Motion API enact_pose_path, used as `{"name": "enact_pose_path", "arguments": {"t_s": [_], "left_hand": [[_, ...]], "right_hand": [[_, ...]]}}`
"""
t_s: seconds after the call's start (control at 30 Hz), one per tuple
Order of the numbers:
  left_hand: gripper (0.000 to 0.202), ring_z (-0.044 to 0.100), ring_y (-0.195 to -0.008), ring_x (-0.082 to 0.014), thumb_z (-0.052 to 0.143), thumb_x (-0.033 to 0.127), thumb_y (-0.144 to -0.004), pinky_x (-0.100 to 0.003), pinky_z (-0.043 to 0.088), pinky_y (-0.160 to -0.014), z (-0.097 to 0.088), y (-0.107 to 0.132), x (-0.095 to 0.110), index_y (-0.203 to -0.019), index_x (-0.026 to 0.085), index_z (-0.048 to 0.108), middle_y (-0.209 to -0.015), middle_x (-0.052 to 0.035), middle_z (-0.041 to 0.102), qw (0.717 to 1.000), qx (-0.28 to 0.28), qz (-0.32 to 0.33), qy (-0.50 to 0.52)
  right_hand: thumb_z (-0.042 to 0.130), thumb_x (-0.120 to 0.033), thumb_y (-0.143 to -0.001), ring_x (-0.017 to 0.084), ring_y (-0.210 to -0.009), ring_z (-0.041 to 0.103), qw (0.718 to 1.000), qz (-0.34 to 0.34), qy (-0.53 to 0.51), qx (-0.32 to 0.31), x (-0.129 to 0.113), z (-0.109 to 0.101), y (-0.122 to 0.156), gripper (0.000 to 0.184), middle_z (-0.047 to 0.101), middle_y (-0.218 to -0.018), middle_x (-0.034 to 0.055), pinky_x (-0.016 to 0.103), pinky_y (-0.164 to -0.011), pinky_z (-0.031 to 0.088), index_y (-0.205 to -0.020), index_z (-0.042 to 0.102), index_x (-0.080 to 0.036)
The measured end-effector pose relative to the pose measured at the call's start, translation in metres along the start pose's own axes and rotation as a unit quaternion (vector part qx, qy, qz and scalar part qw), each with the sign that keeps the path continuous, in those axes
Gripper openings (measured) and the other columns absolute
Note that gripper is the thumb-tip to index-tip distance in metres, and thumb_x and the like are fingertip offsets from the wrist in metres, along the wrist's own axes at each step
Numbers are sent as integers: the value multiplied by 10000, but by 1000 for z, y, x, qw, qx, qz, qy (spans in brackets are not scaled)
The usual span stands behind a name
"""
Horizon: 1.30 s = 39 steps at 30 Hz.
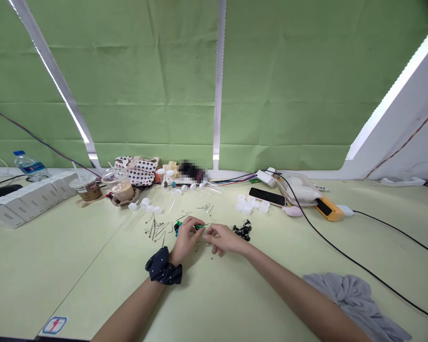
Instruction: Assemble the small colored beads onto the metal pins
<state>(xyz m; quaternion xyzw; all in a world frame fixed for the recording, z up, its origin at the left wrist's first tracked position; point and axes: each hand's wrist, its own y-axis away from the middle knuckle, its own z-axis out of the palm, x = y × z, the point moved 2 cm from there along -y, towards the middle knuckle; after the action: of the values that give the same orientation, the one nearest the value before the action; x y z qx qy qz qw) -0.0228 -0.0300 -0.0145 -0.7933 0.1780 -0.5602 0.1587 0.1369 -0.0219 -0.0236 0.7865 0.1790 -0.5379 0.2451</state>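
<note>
My left hand (186,238) is pinched on a small green bead (199,227) in the middle of the pale green table (74,266). A dark scrunchie sits on that wrist. My right hand (224,239) lies close beside it, fingers curled around a thin metal pin that points at the bead. Several loose metal pins (159,229) lie to the left of my hands. A heap of black beads (243,230) rests to the right, and a teal bead (178,225) lies by my left thumb.
White caps (250,205) lie scattered behind my hands. Farther back are a phone (267,196), a clear plastic box (299,188), an orange tool (328,208), two drink cups (123,188), white boxes (28,199) and a water bottle (30,167). A black cable (345,256) and grey cloth (353,297) lie right.
</note>
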Motion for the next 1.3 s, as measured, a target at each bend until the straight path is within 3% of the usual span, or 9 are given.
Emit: {"name": "enact_pose_path", "arguments": {"t_s": [0.27,0.4,0.63,0.73,0.83,0.97,1.07,1.2,1.3], "left_hand": [[105,520,-711,-182,598,215,-714,-291,421,-618,3,2,0,-787,208,673,-764,-47,574,999,-8,22,-43],[110,536,-728,-182,601,231,-713,-291,432,-630,6,4,1,-793,203,671,-789,-51,586,999,-36,22,-26],[138,551,-765,-181,618,243,-719,-286,448,-649,9,5,2,-845,207,659,-853,-58,592,997,-71,21,-27],[235,545,-890,-210,596,266,-749,-304,446,-715,2,-1,6,-978,221,627,-967,-78,583,995,-91,34,-17],[272,506,-1000,-245,543,296,-792,-347,412,-801,-19,-15,0,-1053,232,583,-1063,-93,553,992,-33,44,-116],[338,412,-1075,-345,550,331,-769,-460,314,-870,-53,-39,-26,-1073,183,554,-1108,-160,504,920,96,-5,-379],[394,379,-1070,-396,585,323,-723,-499,277,-841,-67,-52,-48,-1064,134,525,-1035,-205,540,862,93,-67,-495],[306,411,-1025,-385,560,267,-715,-486,272,-810,-71,-61,-65,-977,114,521,-883,-191,605,838,57,-117,-530],[271,420,-1036,-360,523,268,-740,-480,280,-813,-76,-64,-64,-982,146,533,-904,-156,621,847,87,-118,-512]], "right_hand": [[379,-630,-804,135,-456,605,992,29,-99,78,4,1,-11,473,616,-699,28,242,-362,495,-1003,438,-205],[309,-558,-870,137,-480,616,989,-15,-114,95,2,-1,-11,434,611,-640,6,238,-397,500,-1097,452,-217],[416,-403,-872,119,-416,568,989,-60,-96,99,3,-2,-12,345,571,-562,-19,228,-402,476,-1122,477,-174],[425,-380,-866,103,-391,530,986,-55,-99,120,1,-7,-10,311,560,-544,-24,213,-385,445,-1086,494,-171],[416,-339,-866,77,-380,489,983,-51,-104,140,-2,-14,-9,280,566,-557,-25,182,-366,399,-1072,498,-167],[436,-267,-848,47,-368,422,981,-62,-115,143,-7,-17,-6,230,577,-590,-22,159,-351,342,-1033,516,-156],[463,-237,-827,39,-356,393,981,-58,-127,138,-8,-16,-6,192,554,-573,-32,162,-343,316,-970,543,-137],[511,-271,-802,37,-356,394,979,-56,-139,140,-8,-16,-8,192,571,-575,-21,166,-343,315,-909,567,-123],[551,-329,-775,46,-378,431,973,-75,-159,152,-11,-20,-8,230,613,-614,11,176,-360,353,-876,574,-123]]}}
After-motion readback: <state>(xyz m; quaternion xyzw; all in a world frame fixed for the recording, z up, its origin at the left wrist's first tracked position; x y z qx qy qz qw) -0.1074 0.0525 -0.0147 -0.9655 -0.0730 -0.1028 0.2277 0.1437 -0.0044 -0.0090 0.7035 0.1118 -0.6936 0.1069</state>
